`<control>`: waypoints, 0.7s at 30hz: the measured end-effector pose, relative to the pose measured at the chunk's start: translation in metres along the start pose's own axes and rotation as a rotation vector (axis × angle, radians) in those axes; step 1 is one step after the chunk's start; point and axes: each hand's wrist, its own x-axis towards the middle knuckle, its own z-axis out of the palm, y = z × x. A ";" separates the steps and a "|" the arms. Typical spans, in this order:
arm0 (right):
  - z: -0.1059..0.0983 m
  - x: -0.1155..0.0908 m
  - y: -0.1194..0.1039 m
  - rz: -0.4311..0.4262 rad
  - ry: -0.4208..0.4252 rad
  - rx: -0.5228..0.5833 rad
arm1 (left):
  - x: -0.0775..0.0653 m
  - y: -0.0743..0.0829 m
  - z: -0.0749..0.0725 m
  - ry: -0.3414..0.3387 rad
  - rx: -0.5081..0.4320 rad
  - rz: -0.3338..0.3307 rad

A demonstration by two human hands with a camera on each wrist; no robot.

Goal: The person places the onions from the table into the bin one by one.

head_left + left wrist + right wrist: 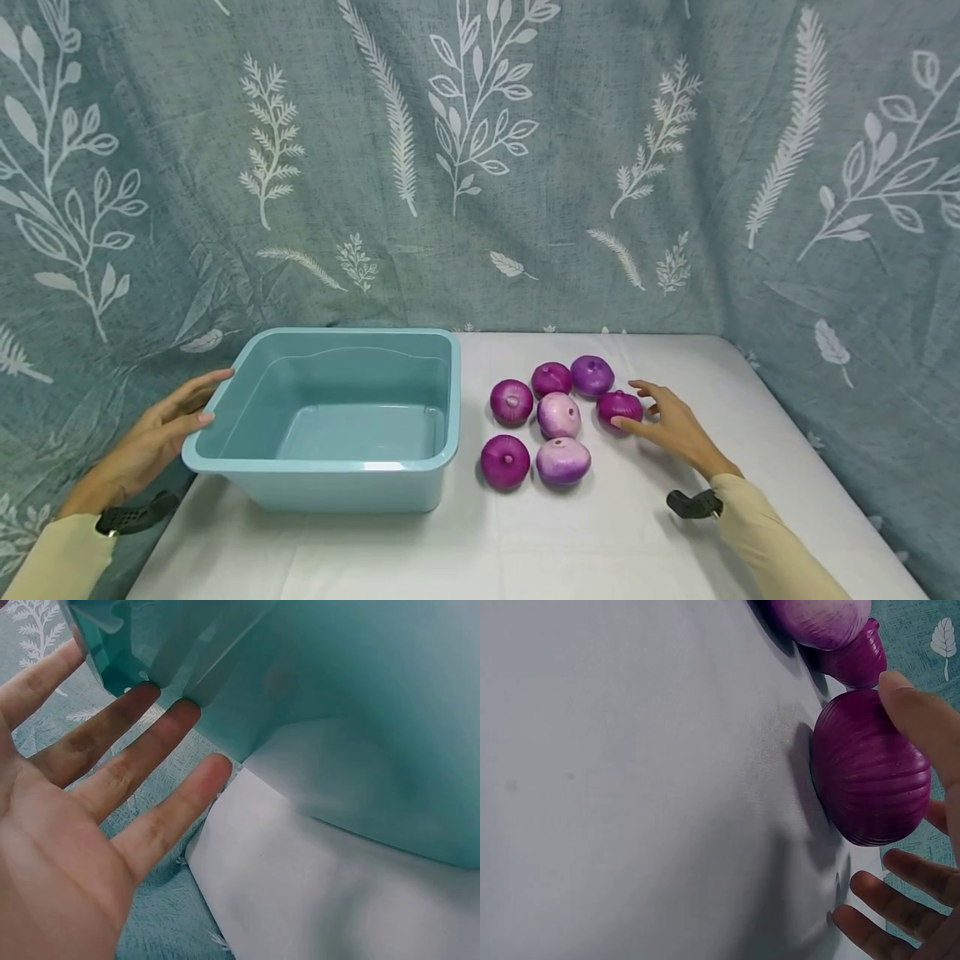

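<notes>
A light-blue plastic tub [322, 487] stands on the white table, nothing visible inside. At its left rim rests my left hand [161, 429]; in the left wrist view, straight, spread fingers [127, 769] meet the tub's outer wall [360, 697] under the rim. My right hand [675, 425] is at a dark purple onion [619, 410], the rightmost of several onions. Its thumb overlaps the onion's near side, while the fingers are spread apart behind it. In the right wrist view the thumb tip lies at the top of that onion [871, 769], and the other fingers stand off it.
Left of that onion, more onions sit grouped: dark ones [512, 402] and paler ones [563, 462], beside the tub's right side. White cloth [480, 550] covers the table. Leaf-printed blue-green fabric [480, 275] hangs behind and at both sides.
</notes>
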 end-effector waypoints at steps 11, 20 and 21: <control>0.005 0.006 0.000 0.015 -0.009 0.020 | -0.002 0.000 -0.006 -0.077 -0.016 -0.006; 0.000 0.007 0.003 0.115 -0.091 0.070 | -0.004 0.002 -0.010 -0.116 0.024 -0.038; 0.000 0.007 0.004 0.116 -0.098 0.072 | -0.004 0.002 -0.010 -0.113 0.030 -0.040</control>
